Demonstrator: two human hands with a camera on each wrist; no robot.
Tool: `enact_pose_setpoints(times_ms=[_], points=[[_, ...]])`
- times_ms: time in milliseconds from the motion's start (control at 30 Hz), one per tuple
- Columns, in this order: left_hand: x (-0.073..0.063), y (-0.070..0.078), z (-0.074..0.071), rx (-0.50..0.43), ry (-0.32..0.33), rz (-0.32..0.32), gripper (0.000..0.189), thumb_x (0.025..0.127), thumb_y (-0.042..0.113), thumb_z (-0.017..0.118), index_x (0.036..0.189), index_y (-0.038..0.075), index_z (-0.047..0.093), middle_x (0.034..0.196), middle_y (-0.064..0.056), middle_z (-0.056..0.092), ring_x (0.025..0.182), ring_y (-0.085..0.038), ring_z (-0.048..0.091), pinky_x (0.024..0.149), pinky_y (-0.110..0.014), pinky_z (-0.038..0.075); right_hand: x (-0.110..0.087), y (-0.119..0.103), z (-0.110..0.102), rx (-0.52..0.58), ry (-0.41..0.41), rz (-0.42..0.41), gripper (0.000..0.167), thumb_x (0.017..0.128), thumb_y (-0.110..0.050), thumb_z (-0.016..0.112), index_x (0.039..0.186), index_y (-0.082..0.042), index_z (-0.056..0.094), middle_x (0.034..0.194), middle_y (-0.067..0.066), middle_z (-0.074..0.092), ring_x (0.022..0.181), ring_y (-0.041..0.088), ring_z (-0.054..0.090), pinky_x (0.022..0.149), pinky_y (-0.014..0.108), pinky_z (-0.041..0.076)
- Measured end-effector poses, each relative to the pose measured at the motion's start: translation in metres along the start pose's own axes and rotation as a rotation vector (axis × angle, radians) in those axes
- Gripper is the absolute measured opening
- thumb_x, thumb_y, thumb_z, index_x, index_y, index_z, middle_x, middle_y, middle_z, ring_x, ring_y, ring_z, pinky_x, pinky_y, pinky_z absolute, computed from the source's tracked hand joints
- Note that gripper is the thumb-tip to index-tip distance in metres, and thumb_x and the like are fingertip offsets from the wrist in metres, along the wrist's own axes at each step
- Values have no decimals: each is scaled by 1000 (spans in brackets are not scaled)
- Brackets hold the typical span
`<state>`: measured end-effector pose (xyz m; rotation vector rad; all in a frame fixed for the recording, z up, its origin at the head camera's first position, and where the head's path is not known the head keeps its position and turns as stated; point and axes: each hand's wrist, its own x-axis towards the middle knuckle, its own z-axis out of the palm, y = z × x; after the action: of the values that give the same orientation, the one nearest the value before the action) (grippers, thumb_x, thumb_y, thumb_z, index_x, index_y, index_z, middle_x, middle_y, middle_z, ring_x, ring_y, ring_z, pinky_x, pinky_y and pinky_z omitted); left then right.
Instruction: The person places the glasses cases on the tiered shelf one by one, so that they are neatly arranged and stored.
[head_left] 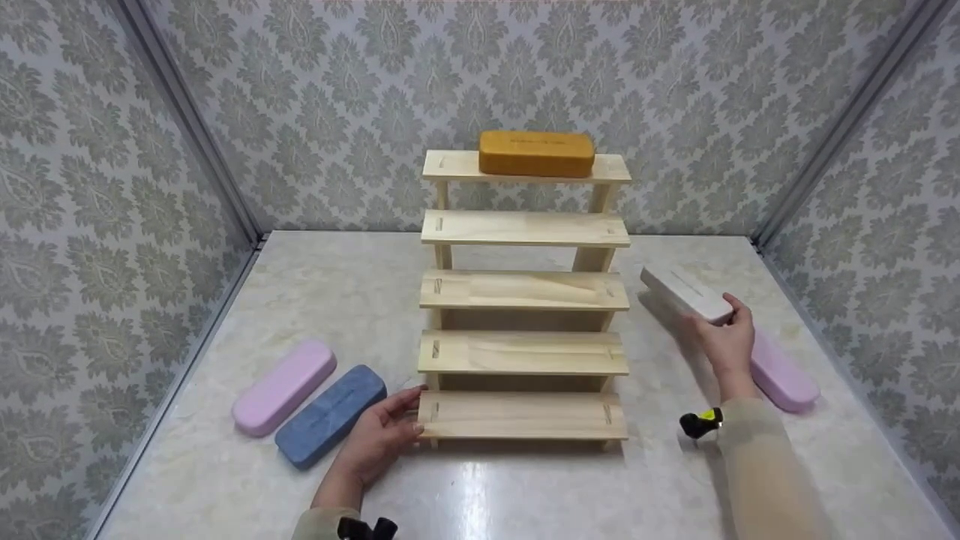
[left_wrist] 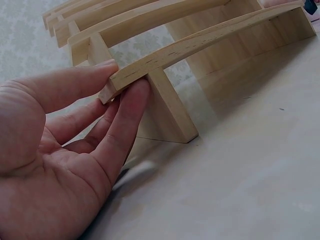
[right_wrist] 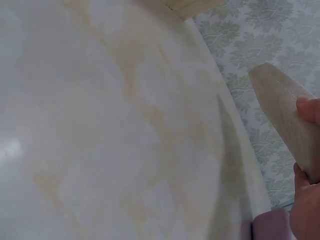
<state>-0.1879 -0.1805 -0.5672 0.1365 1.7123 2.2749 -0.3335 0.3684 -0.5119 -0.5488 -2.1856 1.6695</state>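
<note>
At the near left corner of the wooden stand [head_left: 523, 291], pinching the end of the bottom board [head_left: 523, 416] between the thumb and fingers of the left hand [head_left: 381, 433]. To the right of the stand and apart from it, gripping one end of a white case [head_left: 686, 296] between the thumb and fingers of the right hand [head_left: 726, 341], holding it tilted above the table [head_left: 525, 487] with its far end pointing away toward the back. Just beside the left hand, having a blue case [head_left: 330, 416] lying aslant on the table, with a pink case [head_left: 285, 388] next to it, farther left. Near the right wrist, having another pink case [head_left: 781, 373] lying on the table, partly hidden by the hand. Up on the top board [head_left: 450, 165], seeing a mustard-yellow case [head_left: 536, 154] resting lengthwise around the middle. Beyond the stand, facing a wall [head_left: 480, 67] covered in leafy patterned paper.
</note>
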Motion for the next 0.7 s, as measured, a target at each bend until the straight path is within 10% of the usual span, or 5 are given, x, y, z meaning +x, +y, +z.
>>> enact_pose_setpoints(times_ms=[200, 700], points=[[1, 1, 0, 9, 2, -6, 76, 87, -9, 67, 154, -12, 31, 128, -4, 58, 112, -13, 63, 88, -22, 59, 3, -10, -8, -2, 4, -16, 86, 86, -10, 80, 159, -13, 33, 161, 12, 42, 145, 21, 42, 117, 30, 43], [0, 1, 0, 8, -1, -19, 76, 88, -8, 67, 155, -11, 31, 132, -7, 57, 112, -14, 64, 86, -22, 60, 1, -44, -19, 174, 16, -25, 83, 84, 2, 80, 155, -15, 40, 155, 6, 48, 138, 14, 45, 107, 14, 45]])
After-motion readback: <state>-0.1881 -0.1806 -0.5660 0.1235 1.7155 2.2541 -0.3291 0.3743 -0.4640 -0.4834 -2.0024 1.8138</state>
